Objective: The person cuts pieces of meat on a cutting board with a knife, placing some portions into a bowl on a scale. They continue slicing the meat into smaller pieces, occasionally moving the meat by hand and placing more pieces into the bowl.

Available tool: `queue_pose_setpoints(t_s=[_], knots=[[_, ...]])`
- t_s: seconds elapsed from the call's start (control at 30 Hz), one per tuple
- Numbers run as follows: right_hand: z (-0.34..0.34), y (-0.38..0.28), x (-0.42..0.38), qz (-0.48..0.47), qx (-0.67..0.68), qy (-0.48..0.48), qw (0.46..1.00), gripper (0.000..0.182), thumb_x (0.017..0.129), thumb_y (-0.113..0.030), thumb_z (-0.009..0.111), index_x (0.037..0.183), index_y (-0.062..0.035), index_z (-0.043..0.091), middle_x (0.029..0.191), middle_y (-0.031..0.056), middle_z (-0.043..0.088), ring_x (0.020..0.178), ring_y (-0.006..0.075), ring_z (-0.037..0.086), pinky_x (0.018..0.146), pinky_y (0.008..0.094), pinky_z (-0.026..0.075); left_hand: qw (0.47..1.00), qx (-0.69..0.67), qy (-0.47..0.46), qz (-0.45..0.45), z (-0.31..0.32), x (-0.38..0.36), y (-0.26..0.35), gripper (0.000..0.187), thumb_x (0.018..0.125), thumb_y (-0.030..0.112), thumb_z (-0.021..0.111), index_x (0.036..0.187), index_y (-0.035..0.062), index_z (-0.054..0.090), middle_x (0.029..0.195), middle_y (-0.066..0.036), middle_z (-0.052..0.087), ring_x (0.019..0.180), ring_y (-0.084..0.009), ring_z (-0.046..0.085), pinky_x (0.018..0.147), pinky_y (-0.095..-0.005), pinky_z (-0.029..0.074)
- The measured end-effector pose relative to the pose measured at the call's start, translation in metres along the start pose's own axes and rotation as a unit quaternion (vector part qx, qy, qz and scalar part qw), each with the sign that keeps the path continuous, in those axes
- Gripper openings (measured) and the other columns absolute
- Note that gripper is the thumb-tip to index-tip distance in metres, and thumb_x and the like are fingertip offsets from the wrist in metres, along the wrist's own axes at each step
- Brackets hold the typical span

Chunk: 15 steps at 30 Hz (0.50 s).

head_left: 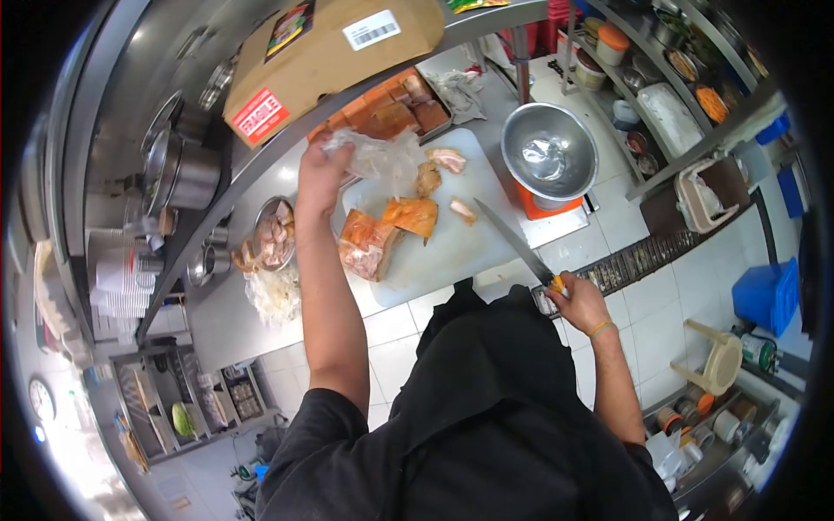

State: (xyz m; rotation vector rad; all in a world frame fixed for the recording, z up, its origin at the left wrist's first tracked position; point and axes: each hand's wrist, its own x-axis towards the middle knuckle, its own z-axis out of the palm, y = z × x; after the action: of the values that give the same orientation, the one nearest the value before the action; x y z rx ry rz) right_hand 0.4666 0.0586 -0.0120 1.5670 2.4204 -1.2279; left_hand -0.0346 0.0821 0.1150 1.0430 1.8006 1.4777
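Observation:
My left hand [325, 170] is closed on a clear plastic bag [375, 161] above the far left part of the white cutting board [460, 260]. In my right hand [579, 304] is the handle of a long knife [514, 241], its blade slanting up to the board's right edge. A large meat block [368, 246] with orange skin lies on the board, beside a flatter piece [411, 216]. Smaller scraps [446, 159] sit farther back. Behind the board, a metal tray [391, 108] holds several orange-skinned blocks.
A steel bowl [549, 152] stands on an orange scale [546, 205] at the right. Left of the board are a bowl of meat pieces [276, 233] and crumpled plastic [273, 293]. A cardboard box [334, 56] rests on the shelf above.

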Motion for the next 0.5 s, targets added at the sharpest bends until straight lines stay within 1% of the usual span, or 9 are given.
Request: queue_pose_setpoints(t_s=[0.1, 0.13, 0.17, 0.23, 0.27, 0.37, 0.43, 0.47, 0.5], knots=[[0.007, 0.005, 0.0, -0.017, 0.007, 0.016, 1.0, 0.039, 0.095, -0.038, 0.075, 0.103, -0.0018, 0.065, 0.088, 0.0275, 0.071, 0.09, 0.0506, 0.068, 0.077, 0.0568, 0.052, 0.997, -0.046, 0.054, -0.025, -0.05, -0.041, 0.007, 0.025, 0.098, 0.009, 0.072, 0.119, 0.0015, 0.061, 0.108, -0.008, 0.072, 0.092, -0.0158, 0.069, 0.082, -0.0318, 0.057], [0.005, 0.002, 0.0, -0.013, 0.023, 0.005, 1.0, 0.037, 0.095, -0.036, 0.075, 0.103, -0.0015, 0.065, 0.091, 0.0286, 0.071, 0.092, 0.0512, 0.067, 0.078, 0.0566, 0.053, 0.993, -0.094, 0.074, -0.014, -0.067, -0.056, 0.004, 0.019, 0.099, 0.008, 0.07, 0.116, 0.0048, 0.062, 0.106, -0.006, 0.072, 0.092, -0.0158, 0.07, 0.08, -0.0314, 0.057], [0.005, -0.001, 0.0, 0.002, 0.018, -0.006, 1.0, 0.036, 0.095, -0.034, 0.076, 0.104, -0.0011, 0.065, 0.093, 0.0289, 0.072, 0.092, 0.0516, 0.067, 0.078, 0.0567, 0.052, 0.986, -0.115, 0.119, -0.019, -0.088, -0.071, 0.002, 0.019, 0.099, 0.008, 0.07, 0.116, 0.0051, 0.062, 0.105, -0.005, 0.072, 0.092, -0.0156, 0.07, 0.08, -0.0314, 0.057], [0.016, 0.008, 0.004, -0.032, 0.01, 0.012, 0.999, 0.035, 0.095, -0.033, 0.076, 0.104, -0.0005, 0.065, 0.091, 0.0289, 0.071, 0.092, 0.0519, 0.067, 0.077, 0.0553, 0.052, 0.965, -0.154, 0.212, -0.022, -0.135, -0.106, -0.012, 0.019, 0.099, 0.008, 0.07, 0.116, 0.0059, 0.062, 0.103, -0.003, 0.072, 0.092, -0.0152, 0.07, 0.079, -0.0312, 0.057], [0.018, 0.005, 0.006, -0.041, 0.014, 0.003, 0.999, 0.035, 0.096, -0.032, 0.076, 0.103, -0.0003, 0.065, 0.091, 0.0288, 0.071, 0.091, 0.0518, 0.067, 0.076, 0.0547, 0.052, 0.971, -0.102, 0.218, -0.015, -0.177, -0.123, -0.031, 0.02, 0.098, 0.01, 0.069, 0.117, 0.0063, 0.062, 0.104, -0.004, 0.071, 0.09, -0.0151, 0.069, 0.077, -0.0299, 0.056], [0.014, -0.003, 0.005, -0.046, 0.016, 0.001, 0.999, 0.033, 0.096, -0.03, 0.076, 0.101, 0.0002, 0.064, 0.089, 0.0285, 0.07, 0.089, 0.0517, 0.067, 0.075, 0.053, 0.052, 0.93, -0.092, 0.353, -0.039, -0.241, -0.178, -0.052, 0.024, 0.097, 0.011, 0.069, 0.12, 0.0057, 0.063, 0.104, -0.004, 0.07, 0.087, -0.0147, 0.068, 0.074, -0.0287, 0.055], [0.017, -0.006, 0.007, -0.047, 0.009, 0.015, 0.999, 0.031, 0.096, -0.028, 0.076, 0.099, 0.0002, 0.063, 0.087, 0.028, 0.07, 0.088, 0.0517, 0.066, 0.074, 0.0523, 0.052, 0.916, -0.041, 0.389, -0.084, -0.285, -0.21, -0.081, 0.036, 0.094, 0.013, 0.071, 0.128, 0.0042, 0.06, 0.102, -0.005, 0.071, 0.086, -0.0134, 0.067, 0.072, -0.0269, 0.054], [0.018, -0.01, 0.008, -0.034, 0.022, 0.01, 0.999, 0.031, 0.096, -0.027, 0.077, 0.099, -0.0001, 0.062, 0.087, 0.0276, 0.069, 0.087, 0.0515, 0.066, 0.073, 0.0525, 0.051, 0.9, 0.008, 0.417, -0.127, -0.304, -0.218, -0.103, 0.044, 0.094, 0.016, 0.072, 0.134, 0.0033, 0.056, 0.109, -0.009, 0.07, 0.092, -0.0177, 0.067, 0.077, -0.0307, 0.055], [0.022, -0.012, 0.01, -0.049, 0.021, 0.021, 0.998, 0.031, 0.096, -0.027, 0.077, 0.099, 0.0, 0.062, 0.088, 0.0275, 0.069, 0.087, 0.0515, 0.066, 0.073, 0.0526, 0.051, 0.879, 0.055, 0.441, -0.171, -0.321, -0.223, -0.13, 0.053, 0.094, 0.019, 0.073, 0.14, 0.0023, 0.053, 0.116, -0.013, 0.068, 0.098, -0.0221, 0.068, 0.082, -0.0344, 0.056]])
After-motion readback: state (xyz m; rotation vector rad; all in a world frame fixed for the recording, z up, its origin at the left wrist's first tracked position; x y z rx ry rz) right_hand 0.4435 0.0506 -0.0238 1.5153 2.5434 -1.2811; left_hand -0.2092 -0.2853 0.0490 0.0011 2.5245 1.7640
